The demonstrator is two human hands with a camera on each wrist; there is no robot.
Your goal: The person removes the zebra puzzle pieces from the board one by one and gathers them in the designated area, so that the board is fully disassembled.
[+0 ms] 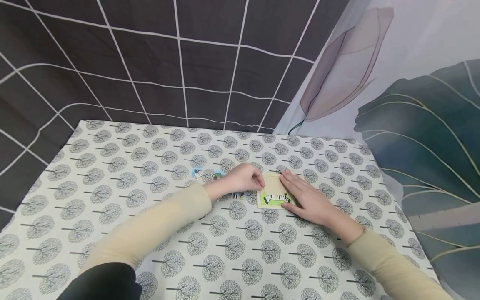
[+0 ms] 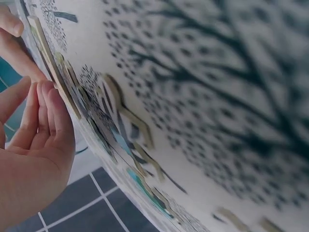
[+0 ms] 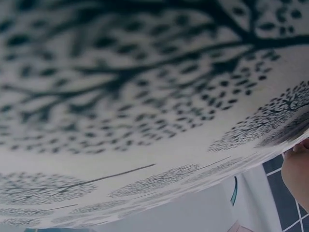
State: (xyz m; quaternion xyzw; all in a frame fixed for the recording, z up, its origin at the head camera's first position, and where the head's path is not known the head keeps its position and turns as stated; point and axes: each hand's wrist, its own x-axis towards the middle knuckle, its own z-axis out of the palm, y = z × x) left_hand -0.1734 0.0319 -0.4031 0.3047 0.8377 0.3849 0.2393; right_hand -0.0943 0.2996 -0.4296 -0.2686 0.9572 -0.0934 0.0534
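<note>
A shallow wooden puzzle board lies on the table, its picture of black-and-white animal legs on green grass filling the lower part, with bare wood above. My left hand is at the board's left edge, thumb and fingertips brought together; in the left wrist view the left hand shows this pinch close over the board's edge. I cannot tell whether a small piece is between those fingertips. Across the board's right side rests my right hand, fingers extended at the top corner and thumb near the bottom.
Loose puzzle pieces lie left of the board: a blue one, another with blue and green, and one below the left wrist. A tree-print cloth covers the table. Behind it hangs a dark checked curtain.
</note>
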